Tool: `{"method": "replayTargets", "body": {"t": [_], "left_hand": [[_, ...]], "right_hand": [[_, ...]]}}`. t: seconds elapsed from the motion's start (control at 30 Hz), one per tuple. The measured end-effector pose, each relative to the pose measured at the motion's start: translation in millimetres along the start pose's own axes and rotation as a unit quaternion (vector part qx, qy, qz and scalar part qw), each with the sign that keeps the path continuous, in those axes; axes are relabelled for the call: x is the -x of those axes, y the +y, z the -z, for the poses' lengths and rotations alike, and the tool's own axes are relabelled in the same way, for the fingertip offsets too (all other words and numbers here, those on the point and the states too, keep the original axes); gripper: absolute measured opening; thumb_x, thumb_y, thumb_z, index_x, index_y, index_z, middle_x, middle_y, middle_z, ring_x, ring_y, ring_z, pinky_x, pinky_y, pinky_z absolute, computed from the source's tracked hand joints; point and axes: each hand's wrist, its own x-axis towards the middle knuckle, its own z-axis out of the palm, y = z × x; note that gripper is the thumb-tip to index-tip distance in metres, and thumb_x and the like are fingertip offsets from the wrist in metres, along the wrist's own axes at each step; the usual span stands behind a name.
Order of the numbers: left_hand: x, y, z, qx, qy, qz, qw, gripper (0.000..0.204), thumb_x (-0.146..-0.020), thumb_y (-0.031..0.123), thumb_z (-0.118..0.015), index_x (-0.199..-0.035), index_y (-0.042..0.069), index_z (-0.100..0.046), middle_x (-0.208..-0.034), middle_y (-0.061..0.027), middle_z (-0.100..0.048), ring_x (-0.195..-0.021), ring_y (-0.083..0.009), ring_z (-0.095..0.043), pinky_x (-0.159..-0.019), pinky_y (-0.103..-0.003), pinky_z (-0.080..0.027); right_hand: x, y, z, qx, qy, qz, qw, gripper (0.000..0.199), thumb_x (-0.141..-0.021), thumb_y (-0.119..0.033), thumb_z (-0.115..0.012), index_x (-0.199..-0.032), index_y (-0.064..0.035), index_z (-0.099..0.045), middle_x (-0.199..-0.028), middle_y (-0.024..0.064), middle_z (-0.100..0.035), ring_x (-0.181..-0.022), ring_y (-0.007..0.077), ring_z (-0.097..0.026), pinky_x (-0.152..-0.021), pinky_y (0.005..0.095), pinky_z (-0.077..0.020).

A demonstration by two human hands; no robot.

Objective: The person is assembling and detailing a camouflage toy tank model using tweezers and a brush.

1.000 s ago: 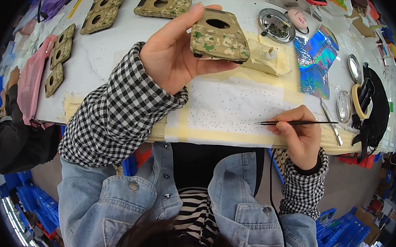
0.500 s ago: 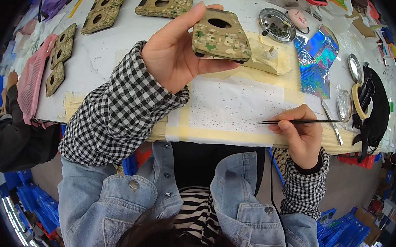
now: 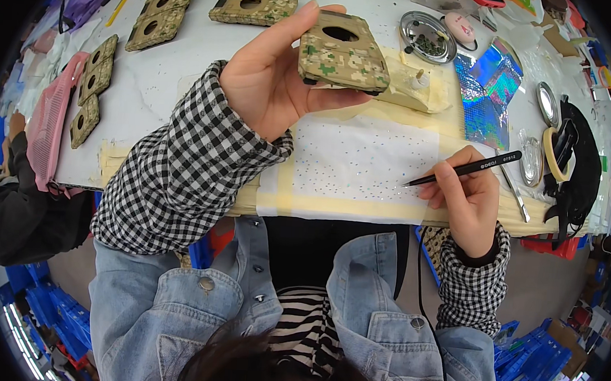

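Note:
My left hand point(image 3: 274, 82) is raised above the table and grips a camouflage-patterned case point(image 3: 342, 53) with a round hole near its top. My right hand point(image 3: 464, 201) holds a thin black pen-like tool point(image 3: 463, 168), its tip touching a white sheet point(image 3: 361, 159) dotted with tiny stones. The sheet lies on a yellowish taped mat point(image 3: 382, 210) at the table's near edge.
More camouflage cases point(image 3: 158, 21) lie at the far left and top. A round metal dish point(image 3: 428, 36) of small pieces, a shiny blue foil sheet point(image 3: 493, 90), a tape roll point(image 3: 553, 151) and a black object point(image 3: 583, 174) sit to the right. Another person's dark sleeve point(image 3: 21, 206) is at the left.
My left hand has tilted the case slightly and lifted it a little. The right hand and tool stay almost in the same place on the sheet.

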Motion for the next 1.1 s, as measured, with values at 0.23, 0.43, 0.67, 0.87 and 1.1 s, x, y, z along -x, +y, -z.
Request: {"method": "replayTargets", "body": {"t": [0.23,0.43,0.67,0.87,1.1], "left_hand": [[-0.5,-0.7,0.7,-0.001,0.001,0.003,1.000,0.048,-0.097,0.033,-0.025,-0.133,0.001,-0.029,-0.133,-0.0283,-0.033,-0.112,-0.0353,-0.050,-0.085,-0.038,-0.054],[-0.1,0.1,0.4,-0.007,0.001,0.002,1.000,0.048,-0.097,0.033,-0.025,-0.133,0.000,-0.029,-0.133,-0.0285,-0.033,-0.112,-0.0355,-0.051,-0.085,-0.038,-0.054],[0.1,-0.6,-0.3,-0.004,0.001,0.001,1.000,0.048,-0.097,0.033,-0.025,-0.132,0.000,-0.029,-0.132,-0.0285,-0.034,-0.112,-0.0357,-0.051,-0.085,-0.038,-0.054],[-0.2,-0.1,3.5,0.050,-0.002,0.019,0.999,0.036,-0.095,0.032,-0.040,-0.120,0.007,-0.045,-0.113,-0.0149,-0.056,-0.106,-0.0289,-0.056,-0.087,-0.046,-0.051],[-0.4,0.0,3.7,0.048,-0.003,0.020,0.999,0.036,-0.095,0.032,-0.040,-0.120,0.007,-0.044,-0.113,-0.0154,-0.056,-0.106,-0.0295,-0.056,-0.087,-0.046,-0.051]], "right_hand": [[0.2,0.0,-1.6,0.015,0.001,-0.003,1.000,0.014,-0.089,-0.013,-0.057,-0.085,-0.0005,-0.051,-0.070,0.0057,-0.061,-0.061,0.0067,-0.059,-0.051,0.0164,-0.0415],[0.1,0.2,-2.3,0.030,0.003,-0.002,1.000,0.014,-0.088,-0.013,-0.057,-0.084,-0.0002,-0.052,-0.070,0.0056,-0.061,-0.061,0.0066,-0.059,-0.050,0.0164,-0.0412],[0.3,-0.5,-3.5,0.032,0.003,0.000,0.999,0.014,-0.088,-0.012,-0.057,-0.084,0.0002,-0.053,-0.070,0.0055,-0.061,-0.060,0.0063,-0.058,-0.050,0.0166,-0.0407],[0.5,-1.3,-4.0,0.034,-0.002,0.002,0.999,0.014,-0.088,-0.012,-0.057,-0.083,0.0004,-0.053,-0.070,0.0059,-0.062,-0.060,0.0063,-0.058,-0.050,0.0169,-0.0405],[0.6,-0.8,-2.8,0.036,-0.010,0.005,0.999,0.015,-0.089,-0.013,-0.056,-0.084,0.0001,-0.052,-0.071,0.0063,-0.062,-0.061,0.0060,-0.057,-0.051,0.0168,-0.0403]]}}
